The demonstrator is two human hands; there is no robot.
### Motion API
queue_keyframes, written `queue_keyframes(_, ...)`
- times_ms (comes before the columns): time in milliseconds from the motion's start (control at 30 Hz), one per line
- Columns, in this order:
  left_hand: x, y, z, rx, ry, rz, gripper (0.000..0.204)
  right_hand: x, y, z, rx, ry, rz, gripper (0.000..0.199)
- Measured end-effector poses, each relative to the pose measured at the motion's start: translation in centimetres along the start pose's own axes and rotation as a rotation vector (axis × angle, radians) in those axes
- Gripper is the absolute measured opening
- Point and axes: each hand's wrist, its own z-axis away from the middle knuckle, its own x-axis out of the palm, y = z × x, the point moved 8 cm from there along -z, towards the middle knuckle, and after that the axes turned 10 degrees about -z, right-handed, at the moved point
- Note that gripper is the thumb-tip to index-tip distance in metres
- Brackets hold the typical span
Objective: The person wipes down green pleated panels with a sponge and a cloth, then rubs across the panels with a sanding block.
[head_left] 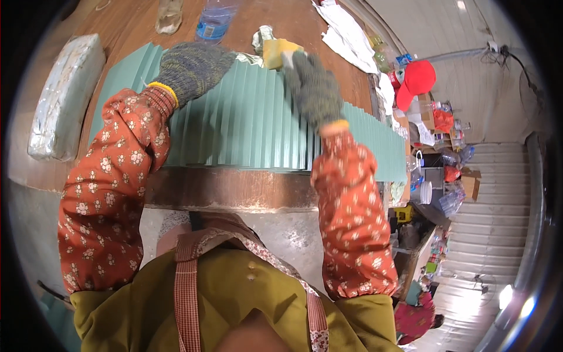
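A long row of pale green sheets (234, 126) lies fanned across the wooden table, their edges overlapping like steps. My left hand (193, 70), in a dark grey knitted glove with a yellow cuff, rests flat on the far left part of the sheets, its fingers stretched to the right. My right hand (314, 91), gloved alike and slightly blurred, is over the sheets right of the middle. Its fingertips are closed on a yellow sponge-like block (280, 51) at the sheets' far edge. Part of the block is hidden by the glove.
A wrapped pale bundle (65, 97) lies at the table's left. Beyond the sheets stand a clear plastic bottle (214, 23) and a glass jar (169, 16). White cloth or paper (349, 36) and a red cap (416, 84) are at right. Another person (415, 320) is at lower right.
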Motion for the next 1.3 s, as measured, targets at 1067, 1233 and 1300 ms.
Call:
queue_keyframes(1067,0.0,-0.9,-0.1,-0.265,-0.22,0.068,0.053,-3.4,1.8,10.5,0.065,0.046,0.097,0.045)
queue_keyframes(1233,-0.5,-0.9,0.0,-0.181,-0.173,-0.003,0.051,-4.3,-1.7,20.2,0.035,0.065,0.115,0.059)
queue_keyframes(1300,-1.9,-0.3,0.1,-0.135,-0.163,-0.112,0.05,-4.7,-2.0,20.2,0.028,0.116,0.057,0.058)
